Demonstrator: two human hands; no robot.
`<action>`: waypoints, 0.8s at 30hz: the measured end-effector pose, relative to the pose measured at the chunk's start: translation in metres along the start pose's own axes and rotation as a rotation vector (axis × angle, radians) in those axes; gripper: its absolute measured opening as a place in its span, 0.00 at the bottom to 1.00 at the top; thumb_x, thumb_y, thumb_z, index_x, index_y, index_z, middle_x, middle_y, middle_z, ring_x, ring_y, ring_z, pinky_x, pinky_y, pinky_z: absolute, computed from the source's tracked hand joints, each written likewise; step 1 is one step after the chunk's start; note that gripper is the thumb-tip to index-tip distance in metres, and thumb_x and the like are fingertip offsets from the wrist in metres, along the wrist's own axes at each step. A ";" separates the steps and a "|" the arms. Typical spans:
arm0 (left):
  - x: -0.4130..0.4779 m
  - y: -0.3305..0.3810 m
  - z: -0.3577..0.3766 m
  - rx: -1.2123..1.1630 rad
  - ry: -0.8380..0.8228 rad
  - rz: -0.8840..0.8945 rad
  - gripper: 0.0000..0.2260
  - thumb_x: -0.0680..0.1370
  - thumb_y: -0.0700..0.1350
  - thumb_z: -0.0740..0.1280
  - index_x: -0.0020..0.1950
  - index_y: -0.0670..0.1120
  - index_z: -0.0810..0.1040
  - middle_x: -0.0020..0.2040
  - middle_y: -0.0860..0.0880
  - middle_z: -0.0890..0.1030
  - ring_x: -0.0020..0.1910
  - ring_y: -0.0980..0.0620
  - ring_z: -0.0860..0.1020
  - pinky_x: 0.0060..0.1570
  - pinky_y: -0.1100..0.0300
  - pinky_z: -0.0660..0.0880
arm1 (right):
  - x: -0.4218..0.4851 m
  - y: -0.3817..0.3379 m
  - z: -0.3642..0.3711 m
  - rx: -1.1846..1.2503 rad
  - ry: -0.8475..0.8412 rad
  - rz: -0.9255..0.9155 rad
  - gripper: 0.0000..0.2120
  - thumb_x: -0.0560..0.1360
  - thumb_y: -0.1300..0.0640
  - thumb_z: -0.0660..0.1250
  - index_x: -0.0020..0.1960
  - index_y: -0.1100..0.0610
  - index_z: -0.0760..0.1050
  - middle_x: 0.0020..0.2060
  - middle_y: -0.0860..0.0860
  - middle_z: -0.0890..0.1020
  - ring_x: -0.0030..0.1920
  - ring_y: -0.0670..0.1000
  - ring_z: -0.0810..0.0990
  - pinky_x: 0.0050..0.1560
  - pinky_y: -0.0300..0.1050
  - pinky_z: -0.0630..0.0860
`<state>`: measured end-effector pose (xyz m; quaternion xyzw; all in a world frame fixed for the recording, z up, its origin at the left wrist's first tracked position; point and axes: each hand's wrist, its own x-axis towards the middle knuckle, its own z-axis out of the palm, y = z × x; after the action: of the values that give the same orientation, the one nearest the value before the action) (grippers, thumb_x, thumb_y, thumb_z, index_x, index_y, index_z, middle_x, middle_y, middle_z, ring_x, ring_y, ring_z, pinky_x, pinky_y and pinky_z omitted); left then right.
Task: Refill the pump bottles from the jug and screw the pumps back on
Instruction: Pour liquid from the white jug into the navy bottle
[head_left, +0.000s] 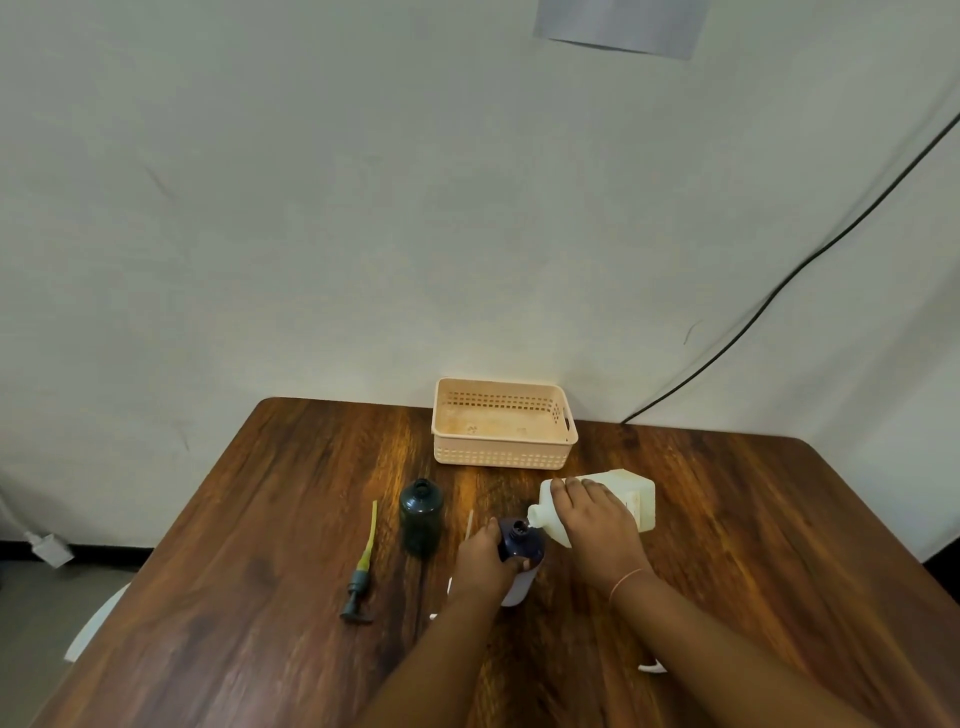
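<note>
My right hand (597, 525) grips a white plastic jug (631, 493), tipped on its side with its spout over the open neck of a dark blue bottle (522, 540). My left hand (485, 564) wraps around that bottle and holds it upright. A second bottle (421, 514), dark green with no pump, stands open to the left. Its dark pump (361, 577) with a yellowish tube lies flat on the table further left. A thin pale tube (469, 525) pokes out behind my left hand.
A peach plastic basket (504, 452) sits at the table's far edge by the wall. Something white (519, 590) lies partly hidden under my left hand. A small white object (653, 667) lies near my right forearm. A black cable (779, 291) runs down the wall.
</note>
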<state>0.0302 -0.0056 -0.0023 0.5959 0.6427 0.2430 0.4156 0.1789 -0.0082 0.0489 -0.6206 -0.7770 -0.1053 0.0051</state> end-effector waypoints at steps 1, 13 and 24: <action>0.000 0.000 0.000 0.000 0.002 0.001 0.19 0.74 0.45 0.71 0.64 0.47 0.73 0.64 0.49 0.78 0.64 0.50 0.75 0.65 0.57 0.71 | 0.000 0.000 0.000 0.000 -0.001 0.000 0.35 0.70 0.55 0.72 0.72 0.55 0.59 0.69 0.54 0.70 0.69 0.57 0.68 0.71 0.53 0.62; 0.000 -0.001 0.001 0.034 0.015 0.013 0.19 0.74 0.46 0.70 0.65 0.47 0.73 0.63 0.49 0.78 0.63 0.50 0.76 0.63 0.58 0.73 | 0.002 0.001 -0.001 -0.012 -0.006 -0.006 0.35 0.70 0.55 0.71 0.72 0.55 0.58 0.70 0.54 0.69 0.70 0.57 0.67 0.72 0.53 0.62; 0.003 -0.002 0.002 0.039 0.012 0.015 0.20 0.74 0.45 0.71 0.65 0.46 0.73 0.64 0.49 0.78 0.63 0.50 0.75 0.65 0.57 0.73 | 0.004 0.003 -0.003 -0.030 -0.002 -0.011 0.34 0.70 0.55 0.71 0.71 0.55 0.60 0.69 0.55 0.70 0.69 0.57 0.68 0.71 0.54 0.62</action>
<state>0.0309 -0.0033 -0.0051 0.6073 0.6452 0.2371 0.3983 0.1808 -0.0044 0.0525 -0.6165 -0.7787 -0.1162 -0.0057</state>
